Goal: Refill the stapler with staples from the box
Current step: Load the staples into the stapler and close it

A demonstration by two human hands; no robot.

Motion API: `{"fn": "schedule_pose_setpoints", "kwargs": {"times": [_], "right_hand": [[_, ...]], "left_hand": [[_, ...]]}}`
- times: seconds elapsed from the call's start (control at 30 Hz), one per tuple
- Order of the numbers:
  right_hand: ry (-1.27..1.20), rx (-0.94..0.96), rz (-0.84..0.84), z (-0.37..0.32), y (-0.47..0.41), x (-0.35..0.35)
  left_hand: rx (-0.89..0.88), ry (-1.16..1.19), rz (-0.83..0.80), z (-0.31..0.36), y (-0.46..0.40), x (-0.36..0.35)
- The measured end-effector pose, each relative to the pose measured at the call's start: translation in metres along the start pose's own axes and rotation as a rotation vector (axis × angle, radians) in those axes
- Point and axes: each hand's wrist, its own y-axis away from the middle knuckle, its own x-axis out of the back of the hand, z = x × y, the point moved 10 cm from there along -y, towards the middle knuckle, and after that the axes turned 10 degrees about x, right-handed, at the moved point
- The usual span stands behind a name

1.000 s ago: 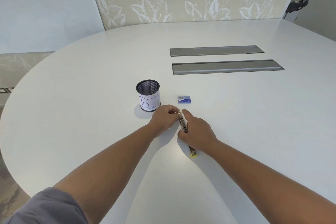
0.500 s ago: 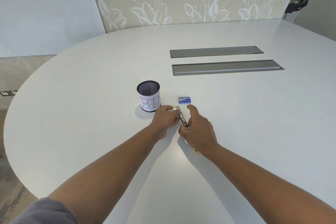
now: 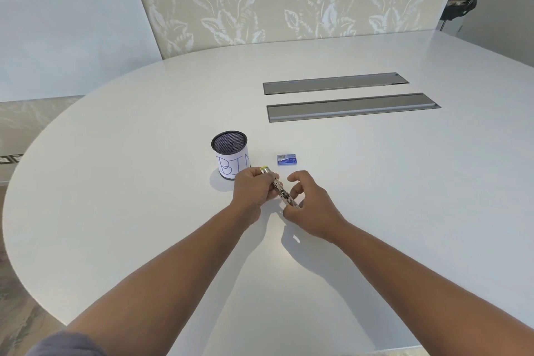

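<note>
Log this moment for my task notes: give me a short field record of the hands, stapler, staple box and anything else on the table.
left hand: grips the stapler at its yellow-tipped end
right hand: at the stapler's near end, fingers curled
stapler: held between both hands, metal parts showing
staple box: blue, lying on the table, untouched, looks closed
mesh cup: upright, labelled BIN, left of the box

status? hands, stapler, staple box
Left hand gripping stapler, held off the table. Right hand at its near end, fingers loose. Staple box closed, untouched. Nothing in the way.
</note>
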Motion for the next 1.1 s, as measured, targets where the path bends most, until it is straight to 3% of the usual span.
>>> {"fn": "schedule_pose_setpoints", "kwargs": {"times": [0.27, 0.6, 0.8, 1.1], "right_hand": [[-0.196, -0.071, 0.036, 0.002, -0.004, 0.02], [-0.504, -0.149, 0.224, 0.006, -0.009, 0.023], [-0.587, -0.184, 0.096, -0.004, -0.018, 0.001], [-1.038, -0.32, 0.062, -0.007, -0.021, -0.025]], "left_hand": [[-0.02, 0.022, 0.021, 0.001, 0.009, 0.01], [0.056, -0.001, -0.378, -0.011, 0.041, -0.026], [0.115, -0.038, -0.522, -0.015, 0.061, -0.039], [0.103, -0.073, -0.579, -0.011, 0.065, -0.041]]}}
